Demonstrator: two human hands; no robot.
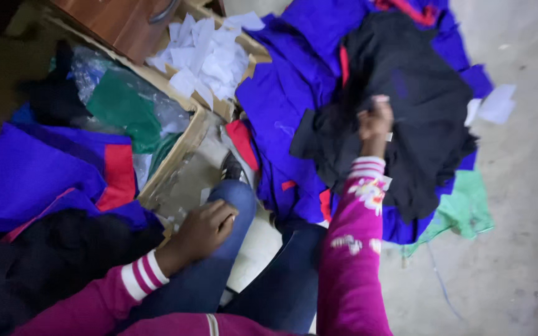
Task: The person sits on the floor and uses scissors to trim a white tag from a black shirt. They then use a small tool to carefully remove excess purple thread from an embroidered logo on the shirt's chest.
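Your right hand (375,123) is stretched out over the black cloth (418,106), and its fingers (378,102) look curled together into the fabric near its middle, though the blur keeps you from telling how much cloth they have pinched. That black cloth lies on top of the heap of blue cloth (294,93), which spreads across the floor (518,205) ahead of you. Your left hand (203,227) rests on your knee (235,196), fingers loosely bent and holding nothing, right beside the edge of the flattened cardboard (179,162).

To lift the black piece cleanly, gather a fuller fold under your right fingers before pulling, since a thin pinch would likely slip. Draw it up and toward you, so the blue layers beneath your fingers stay put. A green cloth (465,211) pokes out below and to the right of that hand; keep clear of it. Left of your fingers, the cardboard box of white scraps (210,53) sits close, so pull away from it rather than across.
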